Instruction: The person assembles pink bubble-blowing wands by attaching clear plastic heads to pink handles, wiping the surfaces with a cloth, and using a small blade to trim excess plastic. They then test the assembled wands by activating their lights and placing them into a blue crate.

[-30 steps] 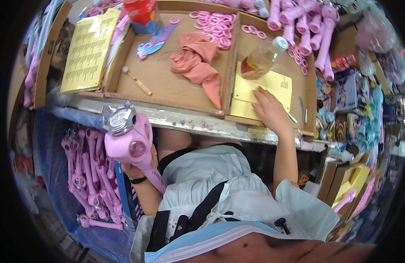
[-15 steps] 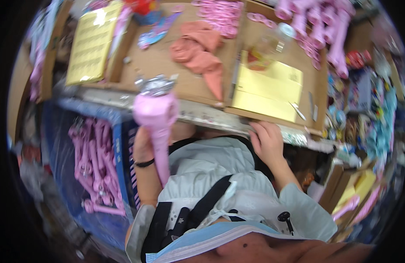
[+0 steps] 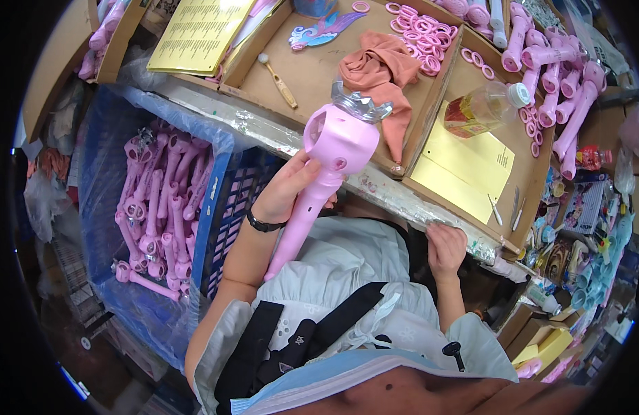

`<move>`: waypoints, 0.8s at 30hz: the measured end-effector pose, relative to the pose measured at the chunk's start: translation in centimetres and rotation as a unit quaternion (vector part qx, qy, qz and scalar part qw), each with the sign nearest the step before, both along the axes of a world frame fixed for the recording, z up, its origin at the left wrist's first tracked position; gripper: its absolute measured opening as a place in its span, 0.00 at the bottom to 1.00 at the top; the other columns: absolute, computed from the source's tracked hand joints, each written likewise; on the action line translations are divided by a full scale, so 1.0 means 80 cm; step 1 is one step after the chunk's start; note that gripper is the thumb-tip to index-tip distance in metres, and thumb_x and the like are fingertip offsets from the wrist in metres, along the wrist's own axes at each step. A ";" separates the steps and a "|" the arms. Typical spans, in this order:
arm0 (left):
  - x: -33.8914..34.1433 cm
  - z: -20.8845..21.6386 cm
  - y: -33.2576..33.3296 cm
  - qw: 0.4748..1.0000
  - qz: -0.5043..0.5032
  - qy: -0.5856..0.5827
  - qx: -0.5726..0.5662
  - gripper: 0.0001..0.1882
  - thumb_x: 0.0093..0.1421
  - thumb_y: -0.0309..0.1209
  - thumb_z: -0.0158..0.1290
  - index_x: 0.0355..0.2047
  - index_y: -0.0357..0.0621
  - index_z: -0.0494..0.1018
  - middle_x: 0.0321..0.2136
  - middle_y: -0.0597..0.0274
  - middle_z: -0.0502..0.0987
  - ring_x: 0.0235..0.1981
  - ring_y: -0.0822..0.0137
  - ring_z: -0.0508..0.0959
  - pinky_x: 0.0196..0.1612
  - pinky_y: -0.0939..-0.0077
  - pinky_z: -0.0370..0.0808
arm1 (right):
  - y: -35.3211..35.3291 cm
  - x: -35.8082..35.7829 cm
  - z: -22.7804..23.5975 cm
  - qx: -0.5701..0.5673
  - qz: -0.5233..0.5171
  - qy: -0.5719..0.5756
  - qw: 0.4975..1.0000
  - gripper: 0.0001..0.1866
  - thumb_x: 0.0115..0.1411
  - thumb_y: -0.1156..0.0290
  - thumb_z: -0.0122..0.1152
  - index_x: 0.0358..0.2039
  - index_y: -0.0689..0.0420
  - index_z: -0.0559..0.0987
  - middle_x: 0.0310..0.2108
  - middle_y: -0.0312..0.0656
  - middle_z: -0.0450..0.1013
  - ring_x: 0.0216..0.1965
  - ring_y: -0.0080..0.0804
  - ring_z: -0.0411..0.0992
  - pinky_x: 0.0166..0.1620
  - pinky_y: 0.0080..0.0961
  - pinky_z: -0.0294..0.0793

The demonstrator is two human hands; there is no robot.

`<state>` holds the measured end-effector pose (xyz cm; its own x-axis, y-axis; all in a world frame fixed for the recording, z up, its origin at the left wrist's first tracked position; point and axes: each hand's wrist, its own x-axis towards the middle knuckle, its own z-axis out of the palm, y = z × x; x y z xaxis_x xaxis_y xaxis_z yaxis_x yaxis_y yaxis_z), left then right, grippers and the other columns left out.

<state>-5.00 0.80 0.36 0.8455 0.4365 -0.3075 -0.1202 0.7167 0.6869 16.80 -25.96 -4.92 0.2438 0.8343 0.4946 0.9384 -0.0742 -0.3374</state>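
Observation:
My left hand (image 3: 292,187) is closed around a pink toy wand (image 3: 341,142) just below its hollow, rounded head. A silver crown (image 3: 359,102) tops that head, and the handle slants down over my lap. At the table's front edge, my right hand (image 3: 446,249) rests with its fingers loosely bent and nothing visible in them. Beyond the wand lies a crumpled orange cloth (image 3: 378,66) in a shallow cardboard tray (image 3: 319,69). A small brush (image 3: 278,81) lies in the same tray, left of the crown.
To my left stands a blue crate (image 3: 212,228) lined with plastic, holding several pink wands (image 3: 153,207). Pink rings (image 3: 423,38), a plastic bottle (image 3: 482,111) and yellow card (image 3: 464,162) are in the trays. More pink wand parts (image 3: 571,76) stand at the back right.
The wand in my left hand has moved right and tilted, its crown now further right over the tray. My right hand's fingers have drawn closer together at the edge. The view has shifted.

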 end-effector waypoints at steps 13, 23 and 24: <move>0.018 0.006 -0.016 0.968 0.082 0.097 0.217 0.27 0.59 0.32 0.54 0.54 0.36 0.55 0.38 0.60 0.71 0.30 0.75 0.75 0.31 0.81 0.75 | 0.132 -0.059 0.093 0.188 0.036 0.495 0.848 0.12 0.56 0.86 0.50 0.41 0.66 0.67 0.40 0.46 0.62 0.28 0.24 0.69 0.33 0.17 0.71; 0.045 0.000 -0.008 0.942 0.124 0.121 0.288 0.30 0.56 0.28 0.56 0.54 0.32 0.55 0.47 0.56 0.67 0.44 0.73 0.69 0.45 0.80 0.69 | 0.212 -0.072 0.102 0.171 -0.026 0.263 0.949 0.09 0.48 0.79 0.64 0.31 0.61 0.75 0.22 0.42 0.70 0.19 0.32 0.69 0.23 0.23 0.68; 0.047 0.000 -0.008 0.939 0.128 0.120 0.296 0.30 0.56 0.28 0.56 0.54 0.32 0.55 0.46 0.57 0.67 0.44 0.73 0.69 0.44 0.80 0.69 | 0.213 -0.072 0.102 0.149 -0.024 0.267 0.952 0.09 0.48 0.79 0.64 0.31 0.62 0.75 0.23 0.42 0.70 0.19 0.32 0.70 0.23 0.24 0.69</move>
